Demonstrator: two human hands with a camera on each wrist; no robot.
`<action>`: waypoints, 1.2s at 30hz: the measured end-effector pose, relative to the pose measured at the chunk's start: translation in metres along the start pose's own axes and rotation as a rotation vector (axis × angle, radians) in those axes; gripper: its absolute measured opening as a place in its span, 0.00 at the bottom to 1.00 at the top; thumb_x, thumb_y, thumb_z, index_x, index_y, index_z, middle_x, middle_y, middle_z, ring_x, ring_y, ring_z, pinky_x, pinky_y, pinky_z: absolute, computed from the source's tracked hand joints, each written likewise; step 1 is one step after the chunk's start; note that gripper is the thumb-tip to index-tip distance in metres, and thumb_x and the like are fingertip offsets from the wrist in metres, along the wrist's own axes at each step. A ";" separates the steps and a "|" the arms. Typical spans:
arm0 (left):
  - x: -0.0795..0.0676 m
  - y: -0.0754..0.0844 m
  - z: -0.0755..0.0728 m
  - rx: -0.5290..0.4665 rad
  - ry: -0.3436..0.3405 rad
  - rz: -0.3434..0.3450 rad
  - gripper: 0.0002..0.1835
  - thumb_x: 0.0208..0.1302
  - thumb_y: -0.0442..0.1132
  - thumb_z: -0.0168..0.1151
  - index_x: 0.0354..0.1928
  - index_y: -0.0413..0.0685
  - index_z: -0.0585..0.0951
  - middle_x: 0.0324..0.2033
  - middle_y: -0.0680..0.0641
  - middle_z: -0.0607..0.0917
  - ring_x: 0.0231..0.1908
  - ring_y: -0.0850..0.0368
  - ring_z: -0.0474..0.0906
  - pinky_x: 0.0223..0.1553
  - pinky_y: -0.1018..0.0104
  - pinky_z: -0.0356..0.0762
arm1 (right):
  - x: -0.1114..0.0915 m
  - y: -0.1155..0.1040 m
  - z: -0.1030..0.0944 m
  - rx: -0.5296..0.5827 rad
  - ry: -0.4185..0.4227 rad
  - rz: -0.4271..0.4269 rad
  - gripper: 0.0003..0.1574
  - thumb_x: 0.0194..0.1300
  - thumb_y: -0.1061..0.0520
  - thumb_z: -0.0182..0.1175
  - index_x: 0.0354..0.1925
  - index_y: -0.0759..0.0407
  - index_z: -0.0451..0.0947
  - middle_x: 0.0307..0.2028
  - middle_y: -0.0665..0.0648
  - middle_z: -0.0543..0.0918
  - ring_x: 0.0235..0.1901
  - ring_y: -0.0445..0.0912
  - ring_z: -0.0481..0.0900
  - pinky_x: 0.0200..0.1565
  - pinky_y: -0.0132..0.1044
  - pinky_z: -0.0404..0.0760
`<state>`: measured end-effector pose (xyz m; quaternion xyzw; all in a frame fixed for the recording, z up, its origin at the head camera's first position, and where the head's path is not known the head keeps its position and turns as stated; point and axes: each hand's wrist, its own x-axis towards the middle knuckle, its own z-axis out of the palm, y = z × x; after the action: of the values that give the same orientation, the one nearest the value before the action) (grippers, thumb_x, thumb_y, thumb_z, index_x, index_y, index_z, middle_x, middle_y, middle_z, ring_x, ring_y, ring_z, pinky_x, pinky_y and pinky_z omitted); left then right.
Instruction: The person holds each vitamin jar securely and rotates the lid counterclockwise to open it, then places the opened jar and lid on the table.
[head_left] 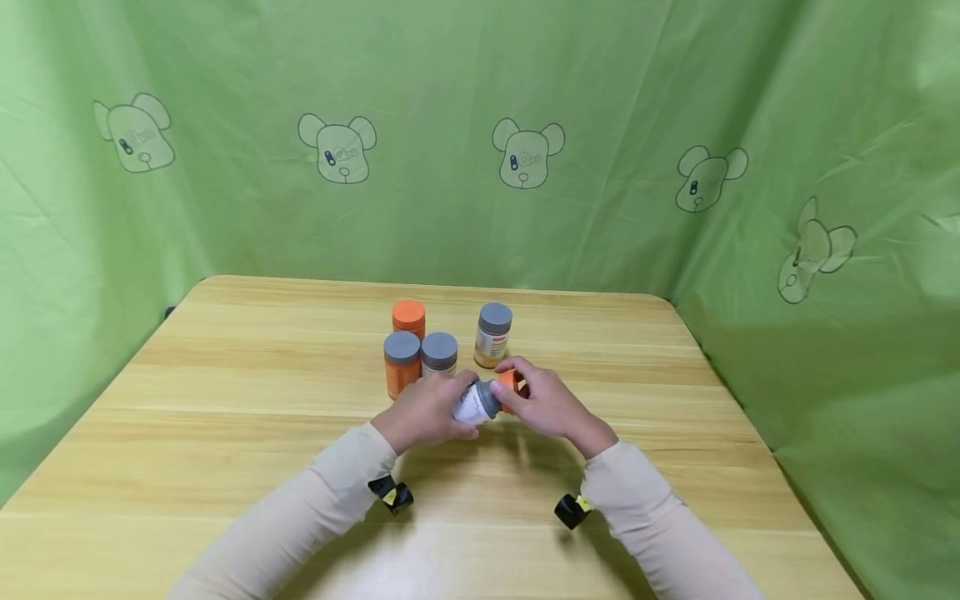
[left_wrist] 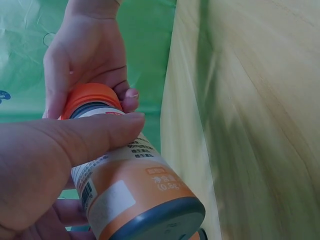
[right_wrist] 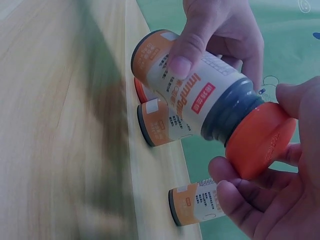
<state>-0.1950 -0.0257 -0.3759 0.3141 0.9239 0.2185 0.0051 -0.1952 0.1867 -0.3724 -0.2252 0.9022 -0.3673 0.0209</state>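
My left hand (head_left: 433, 410) grips a grey supplement bottle (right_wrist: 190, 82) with a white and orange label, its thumb laid across the label. The bottle is tilted, its neck toward my right hand (head_left: 546, 402). An orange screw cap (right_wrist: 262, 140) sits over the bottle's mouth, with the grey neck showing below it. Fingers and thumb of my right hand hold this cap around its rim. In the left wrist view, the dark base of the bottle faces the camera, and the right hand is behind the cap. Both hands are above the wooden table (head_left: 300, 517).
Just beyond my left hand stand an orange bottle with a grey cap (head_left: 402, 367), a grey-capped bottle (head_left: 439, 352) and an orange-capped bottle (head_left: 408, 317). Another grey-capped bottle (head_left: 493, 335) stands behind my right hand. A green curtain (head_left: 435, 225) hangs behind the table.
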 end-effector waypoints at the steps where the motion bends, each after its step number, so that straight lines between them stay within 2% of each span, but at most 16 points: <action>1: -0.001 -0.001 0.000 -0.008 0.000 -0.005 0.38 0.48 0.49 0.78 0.59 0.44 0.73 0.38 0.46 0.82 0.32 0.57 0.77 0.32 0.64 0.76 | 0.000 0.000 0.000 0.004 0.007 0.006 0.24 0.71 0.46 0.56 0.56 0.61 0.71 0.32 0.55 0.79 0.30 0.45 0.78 0.32 0.39 0.78; 6: -0.006 -0.003 -0.001 -0.057 0.003 -0.029 0.38 0.49 0.48 0.77 0.61 0.45 0.72 0.42 0.44 0.81 0.34 0.55 0.78 0.34 0.61 0.77 | -0.002 0.005 0.000 0.015 0.047 0.027 0.27 0.67 0.47 0.61 0.57 0.62 0.70 0.35 0.57 0.79 0.33 0.46 0.79 0.33 0.38 0.78; 13: -0.012 -0.010 -0.001 -0.091 0.019 -0.035 0.39 0.48 0.46 0.78 0.61 0.44 0.72 0.43 0.42 0.82 0.37 0.53 0.78 0.37 0.58 0.77 | -0.002 0.024 0.002 0.021 0.093 0.020 0.25 0.65 0.51 0.65 0.55 0.61 0.72 0.37 0.57 0.79 0.37 0.48 0.80 0.34 0.38 0.78; 19: -0.015 -0.017 -0.001 -0.103 0.029 -0.060 0.40 0.48 0.47 0.78 0.62 0.44 0.70 0.42 0.42 0.82 0.36 0.53 0.79 0.37 0.58 0.78 | -0.002 0.037 0.000 -0.030 0.123 0.077 0.28 0.60 0.47 0.69 0.52 0.60 0.72 0.40 0.55 0.80 0.43 0.52 0.78 0.39 0.42 0.76; 24: -0.020 -0.021 -0.001 -0.120 0.030 -0.083 0.41 0.48 0.46 0.78 0.63 0.42 0.70 0.40 0.43 0.83 0.35 0.54 0.79 0.36 0.59 0.78 | -0.003 0.050 -0.003 -0.089 0.134 0.093 0.31 0.59 0.46 0.69 0.52 0.63 0.72 0.40 0.56 0.80 0.43 0.52 0.77 0.42 0.45 0.76; 29: -0.026 -0.027 -0.004 -0.132 0.058 -0.091 0.41 0.46 0.45 0.79 0.62 0.44 0.69 0.39 0.44 0.83 0.35 0.54 0.79 0.37 0.58 0.78 | -0.005 0.059 -0.006 -0.094 0.131 0.138 0.28 0.58 0.45 0.70 0.46 0.61 0.70 0.37 0.56 0.78 0.39 0.50 0.76 0.40 0.42 0.75; 36: -0.040 -0.038 -0.014 -0.194 0.083 -0.167 0.39 0.43 0.43 0.80 0.58 0.45 0.70 0.41 0.42 0.83 0.36 0.52 0.80 0.37 0.58 0.78 | -0.012 0.071 -0.009 -0.100 0.137 0.175 0.25 0.56 0.47 0.72 0.32 0.58 0.66 0.29 0.56 0.74 0.28 0.48 0.70 0.30 0.38 0.70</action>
<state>-0.1871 -0.0816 -0.3836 0.2247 0.9208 0.3184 0.0151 -0.2141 0.2422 -0.4152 -0.1207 0.9350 -0.3330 -0.0200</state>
